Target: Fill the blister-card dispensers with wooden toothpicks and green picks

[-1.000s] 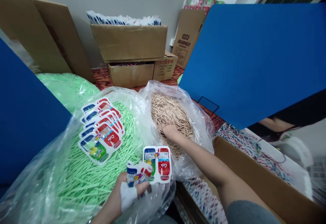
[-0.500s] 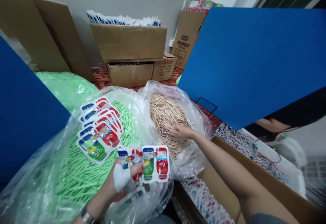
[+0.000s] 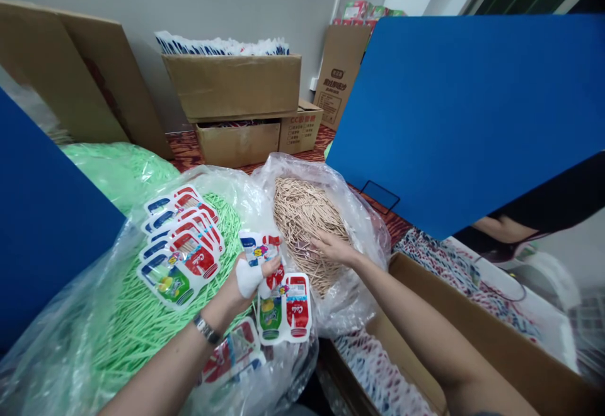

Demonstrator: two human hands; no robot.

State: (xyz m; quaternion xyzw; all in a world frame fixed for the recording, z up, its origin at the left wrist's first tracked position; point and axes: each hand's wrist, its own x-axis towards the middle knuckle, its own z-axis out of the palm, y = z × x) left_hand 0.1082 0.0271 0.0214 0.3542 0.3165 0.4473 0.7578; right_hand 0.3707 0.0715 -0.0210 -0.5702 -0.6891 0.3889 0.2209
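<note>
My left hand (image 3: 250, 280), thumb wrapped in white tape, is closed on a strip of small printed packets (image 3: 278, 299) that hangs down from it in front of me. My right hand (image 3: 333, 247) rests fingers-down on a heap of tan sticks (image 3: 302, 217) inside a clear plastic bag; whether it grips any sticks is hidden. A fanned stack of the same red, blue and green packets (image 3: 182, 242) lies on a big bag of green sticks (image 3: 142, 315) to the left.
Open cardboard boxes (image 3: 234, 85) stand at the back, one filled with packets. A cardboard box (image 3: 496, 340) lies at my lower right. Blue panels (image 3: 454, 113) cover both sides. A second bag of green sticks (image 3: 111, 167) sits behind.
My left hand has risen and moved toward the tan sticks, so the packet strip now hangs downward. My right hand has shifted slightly on the tan heap.
</note>
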